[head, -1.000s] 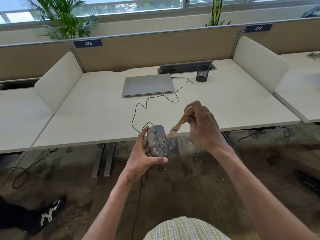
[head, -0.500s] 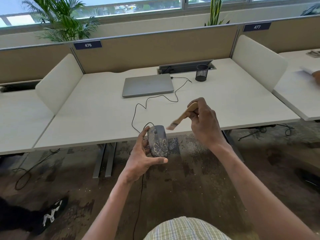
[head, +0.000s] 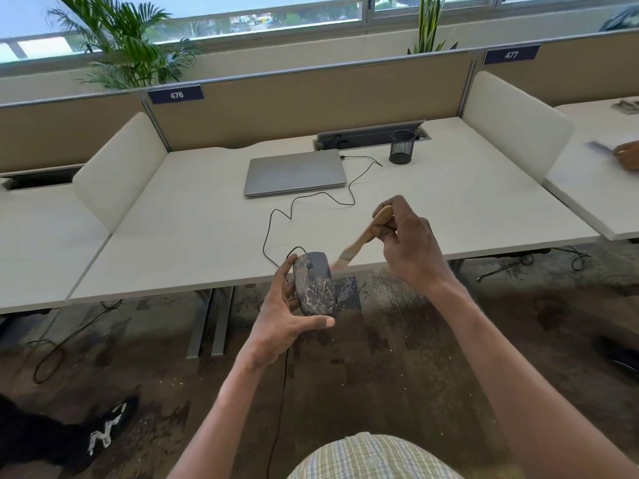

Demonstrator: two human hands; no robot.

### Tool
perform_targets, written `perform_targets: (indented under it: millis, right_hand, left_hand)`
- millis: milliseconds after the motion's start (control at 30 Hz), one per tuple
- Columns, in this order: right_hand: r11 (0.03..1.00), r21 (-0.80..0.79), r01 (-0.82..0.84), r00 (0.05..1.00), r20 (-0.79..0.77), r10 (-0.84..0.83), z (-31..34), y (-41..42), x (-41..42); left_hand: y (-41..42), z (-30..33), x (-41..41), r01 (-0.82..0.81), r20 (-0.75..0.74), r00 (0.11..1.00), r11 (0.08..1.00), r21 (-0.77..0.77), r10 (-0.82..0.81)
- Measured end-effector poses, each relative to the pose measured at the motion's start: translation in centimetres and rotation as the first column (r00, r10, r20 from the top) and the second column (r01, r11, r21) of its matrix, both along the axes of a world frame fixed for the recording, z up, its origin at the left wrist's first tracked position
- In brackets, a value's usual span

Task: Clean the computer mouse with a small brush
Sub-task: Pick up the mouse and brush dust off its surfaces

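Mouse [head: 315, 283]: grey matt plastic, mottled with pale grime. Brush [head: 363, 237]: light wood handle, pale bristles. Laptop [head: 295, 171]: matt silver metal. Pen cup [head: 402, 146]: black mesh. Desk [head: 193, 233]: smooth off-white laminate.

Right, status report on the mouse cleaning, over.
Left hand grips dusty mouse. Right hand holds brush, bristles beside mouse. Nothing in the way.

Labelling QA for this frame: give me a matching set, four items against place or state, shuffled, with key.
Items:
1. mouse
2. brush
3. laptop
4. pen cup

Places/states:
A. closed, flat on the desk
B. held in the left hand, dusty
C. upright by the cable hatch
D. held in the right hand, bristles near the mouse

Pairs: 1-B, 2-D, 3-A, 4-C
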State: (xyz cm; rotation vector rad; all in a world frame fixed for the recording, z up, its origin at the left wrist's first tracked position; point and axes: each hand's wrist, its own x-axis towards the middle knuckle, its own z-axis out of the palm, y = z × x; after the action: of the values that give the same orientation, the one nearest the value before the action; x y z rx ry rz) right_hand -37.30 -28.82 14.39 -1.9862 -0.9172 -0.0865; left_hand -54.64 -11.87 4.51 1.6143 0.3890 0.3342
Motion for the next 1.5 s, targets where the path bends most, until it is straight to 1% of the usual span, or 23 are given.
perform_targets:
  millis: [133,233,333,400,500,567,667,833,1033,1133,1300,1500]
  right_hand:
    - [0.997,0.068,-0.022,0.996,0.085,0.016,1.2,0.8,-0.5]
    - [0.996,0.040,-0.078,0.983,0.169,0.070,1.0,1.2,-1.4]
    - [0.993,-0.031,-0.111,0.972,0.206,0.115,0.9,1.1,-1.7]
    - [0.994,-0.051,-0.096,0.968,0.227,0.105,1.1,1.0,-1.6]
    - [0.999,-0.009,-0.048,0.961,0.274,0.048,1.8,1.5,-1.6]
    - [0.999,-0.011,-0.043,0.956,0.290,0.044,2.1,2.1,-1.7]
    - [0.993,-0.089,-0.073,0.953,0.287,0.096,2.2,2.6,-2.0]
    - [0.984,-0.142,-0.110,0.952,0.268,0.145,1.9,2.0,-2.3]
    - [0.995,-0.086,-0.053,0.961,0.265,0.074,2.4,2.2,-2.0]
    - [0.989,-0.125,-0.073,0.961,0.256,0.103,2.2,2.2,-2.3]
    - [0.978,-0.164,-0.127,0.957,0.238,0.165,1.7,1.3,-2.8]
    - [0.985,-0.124,-0.119,0.954,0.261,0.149,2.2,2.1,-2.8]
  left_hand:
    - [-0.1,0.3,0.3,0.014,-0.014,1.000,1.000,0.018,-0.014]
    - [-0.2,0.4,0.4,0.024,-0.019,1.000,0.999,0.029,-0.023]
    - [-0.2,0.3,0.2,0.031,-0.033,0.999,0.999,0.043,-0.029]
    - [-0.2,0.2,0.1,0.036,-0.041,0.999,0.998,0.042,-0.035]
    - [-0.2,0.2,0.1,0.041,-0.041,0.998,0.998,0.042,-0.040]
    - [-0.3,0.3,0.2,0.038,-0.047,0.998,0.998,0.046,-0.036]
    - [-0.5,0.3,0.3,0.038,-0.055,0.998,0.997,0.060,-0.035]
    - [-0.5,0.1,0.1,0.013,-0.062,0.998,0.998,0.054,-0.009]
    - [-0.3,0.1,0.5,0.010,-0.071,0.997,0.998,0.064,-0.005]
    - [-0.3,0.2,0.7,0.007,-0.076,0.997,0.997,0.076,-0.001]
    - [-0.3,-0.2,0.5,0.006,-0.080,0.997,0.998,0.054,-0.002]
    - [0.2,0.1,0.9,-0.006,-0.064,0.998,0.999,0.051,0.009]
